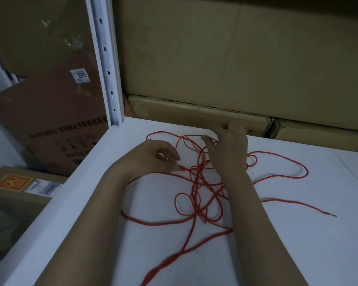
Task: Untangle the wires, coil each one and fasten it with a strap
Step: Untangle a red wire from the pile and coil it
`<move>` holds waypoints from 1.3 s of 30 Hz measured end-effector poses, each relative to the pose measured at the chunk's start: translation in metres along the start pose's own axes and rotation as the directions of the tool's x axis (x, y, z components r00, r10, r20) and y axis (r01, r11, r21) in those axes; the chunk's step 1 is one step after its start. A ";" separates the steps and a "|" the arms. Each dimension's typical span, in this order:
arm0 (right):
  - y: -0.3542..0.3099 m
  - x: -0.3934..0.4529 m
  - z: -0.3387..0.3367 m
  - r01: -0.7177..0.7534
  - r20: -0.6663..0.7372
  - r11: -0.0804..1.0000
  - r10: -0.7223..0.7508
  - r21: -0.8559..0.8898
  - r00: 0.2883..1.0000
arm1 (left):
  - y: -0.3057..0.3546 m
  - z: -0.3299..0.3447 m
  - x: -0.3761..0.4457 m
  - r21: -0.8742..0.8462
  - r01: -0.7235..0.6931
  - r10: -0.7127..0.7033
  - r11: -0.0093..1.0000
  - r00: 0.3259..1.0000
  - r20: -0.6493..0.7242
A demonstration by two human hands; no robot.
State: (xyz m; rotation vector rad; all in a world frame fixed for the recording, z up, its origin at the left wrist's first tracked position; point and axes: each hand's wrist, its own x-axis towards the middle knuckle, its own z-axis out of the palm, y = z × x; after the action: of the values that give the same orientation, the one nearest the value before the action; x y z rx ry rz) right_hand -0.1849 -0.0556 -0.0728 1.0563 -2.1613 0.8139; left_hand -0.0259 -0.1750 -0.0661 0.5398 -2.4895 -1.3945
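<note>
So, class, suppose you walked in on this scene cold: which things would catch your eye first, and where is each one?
First, the red wire, a loose tangle of loops sprawled across the middle of the white table. Next, the two bare hands working at its far side: the left hand pinches a strand, and the right hand holds strands by its fingers. Behind them, brown cardboard boxes are stacked along the table's far edge.

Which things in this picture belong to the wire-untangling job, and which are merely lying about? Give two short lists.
Belonging to the job:
red wire, tangled on the white table
left hand, pinching a strand
right hand, lifting strands

Lying about:
cardboard boxes behind the table
labelled box beside it
white shelf post
</note>
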 end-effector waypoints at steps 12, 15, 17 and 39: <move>-0.038 0.000 -0.019 -0.107 0.559 0.883 -0.193 0.458 0.806 | 0.005 0.004 0.009 -0.228 -0.211 0.066 0.951 0.854 -0.517; -0.033 0.003 -0.019 -0.144 0.580 0.888 -0.156 0.437 0.799 | 0.009 0.006 0.008 -0.258 -0.252 0.073 0.933 0.833 -0.548; -0.025 0.004 -0.020 -0.133 0.583 0.920 -0.117 0.369 0.804 | 0.016 0.004 0.006 -0.351 -0.282 0.009 0.893 0.791 -0.611; -0.013 0.017 -0.025 0.057 0.101 0.985 -0.074 0.163 0.992 | 0.020 0.002 0.010 0.205 -0.197 0.273 0.959 0.843 -0.464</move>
State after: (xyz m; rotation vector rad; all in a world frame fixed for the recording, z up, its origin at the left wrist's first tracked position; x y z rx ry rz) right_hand -0.1767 -0.0520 -0.0415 1.2711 -2.1649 0.9321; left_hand -0.0397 -0.1677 -0.0498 0.5154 -2.1606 -0.8493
